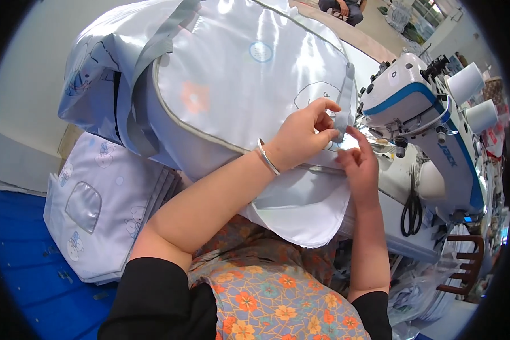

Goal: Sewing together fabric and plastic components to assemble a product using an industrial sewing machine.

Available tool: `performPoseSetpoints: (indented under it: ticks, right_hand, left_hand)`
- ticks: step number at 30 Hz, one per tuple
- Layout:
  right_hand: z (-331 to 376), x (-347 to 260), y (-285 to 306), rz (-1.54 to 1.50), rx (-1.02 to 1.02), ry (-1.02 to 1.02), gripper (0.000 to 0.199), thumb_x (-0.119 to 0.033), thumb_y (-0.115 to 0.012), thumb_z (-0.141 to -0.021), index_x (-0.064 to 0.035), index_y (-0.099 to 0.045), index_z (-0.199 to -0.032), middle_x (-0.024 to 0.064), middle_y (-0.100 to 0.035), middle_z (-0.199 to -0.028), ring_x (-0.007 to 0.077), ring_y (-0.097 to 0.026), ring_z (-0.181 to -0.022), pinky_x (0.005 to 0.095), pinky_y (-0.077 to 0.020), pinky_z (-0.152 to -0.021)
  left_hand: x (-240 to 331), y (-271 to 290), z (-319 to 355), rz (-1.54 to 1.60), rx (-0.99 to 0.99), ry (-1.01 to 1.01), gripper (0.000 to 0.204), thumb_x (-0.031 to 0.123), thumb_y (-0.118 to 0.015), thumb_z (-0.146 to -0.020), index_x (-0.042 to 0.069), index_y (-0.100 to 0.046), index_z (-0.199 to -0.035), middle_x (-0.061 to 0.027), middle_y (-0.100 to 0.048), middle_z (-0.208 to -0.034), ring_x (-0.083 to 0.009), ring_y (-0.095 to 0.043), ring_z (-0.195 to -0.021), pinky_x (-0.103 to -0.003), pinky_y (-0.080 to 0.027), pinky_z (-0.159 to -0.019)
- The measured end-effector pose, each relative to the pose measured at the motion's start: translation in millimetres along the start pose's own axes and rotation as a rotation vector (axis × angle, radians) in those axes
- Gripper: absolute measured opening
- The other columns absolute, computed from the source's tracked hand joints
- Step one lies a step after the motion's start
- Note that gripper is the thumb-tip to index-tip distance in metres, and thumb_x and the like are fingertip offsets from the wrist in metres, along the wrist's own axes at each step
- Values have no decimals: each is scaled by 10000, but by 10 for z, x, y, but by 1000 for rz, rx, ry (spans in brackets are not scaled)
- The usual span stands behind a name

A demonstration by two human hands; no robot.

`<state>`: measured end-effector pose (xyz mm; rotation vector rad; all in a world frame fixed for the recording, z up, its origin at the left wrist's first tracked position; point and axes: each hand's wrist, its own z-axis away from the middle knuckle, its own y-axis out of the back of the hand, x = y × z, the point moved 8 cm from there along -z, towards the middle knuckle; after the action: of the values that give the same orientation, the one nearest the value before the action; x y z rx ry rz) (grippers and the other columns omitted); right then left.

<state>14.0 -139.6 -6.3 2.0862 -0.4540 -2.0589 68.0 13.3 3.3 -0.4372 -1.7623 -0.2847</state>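
A large silvery-white fabric bag [226,73] with printed pictures and grey piping lies in front of me. My left hand [306,133], a bangle on its wrist, is at the bag's right edge, with thumb and fingers closed on a grey strap [344,107]. Just below and to the right, my right hand [361,164] has its fingers bent together near the strap's lower end. What lies between its fingertips is too small to make out. A loose white fabric flap [311,218] hangs below my hands.
To the right stands a white and blue sewing machine [402,93] with white thread cones [466,82]. Black-handled scissors [412,214] lie on its table. A stack of printed fabric panels [105,198] is at lower left. Another person [345,8] sits far back.
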Motion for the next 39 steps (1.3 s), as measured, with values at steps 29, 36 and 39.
performPoseSetpoints:
  ticks: [29, 36, 39]
  right_hand:
    - [1183, -229, 215, 645, 39, 620, 381, 8, -661, -750, -69, -682, -1123, 117, -651, -1219, 327, -606, -1158, 462, -487, -1015]
    - [1160, -231, -67, 415, 51, 694, 298, -2, -696, -722, -66, -702, -1013, 105, -711, -1098, 294, -673, -1065, 454, -529, -974]
    - [1159, -164, -147, 323, 32, 599, 286, 0, -703, -717, -64, -703, -996, 95, -719, -1077, 281, -681, -1055, 456, -532, -972]
  left_hand:
    - [230, -1081, 386, -1324, -276, -539, 259, 108, -616, -784, 27, -696, -1016, -101, -668, -1008, -260, -650, -978, -367, -523, -875]
    - [322, -789, 357, -988, -242, -687, 333, -24, -637, -713, -3, -694, -1040, -102, -693, -1124, -275, -647, -1025, -370, -547, -874]
    - [270, -703, 305, -1010, -325, -620, 366, -58, -639, -698, 17, -707, -1051, -94, -701, -1119, -274, -650, -1011, -375, -544, -889]
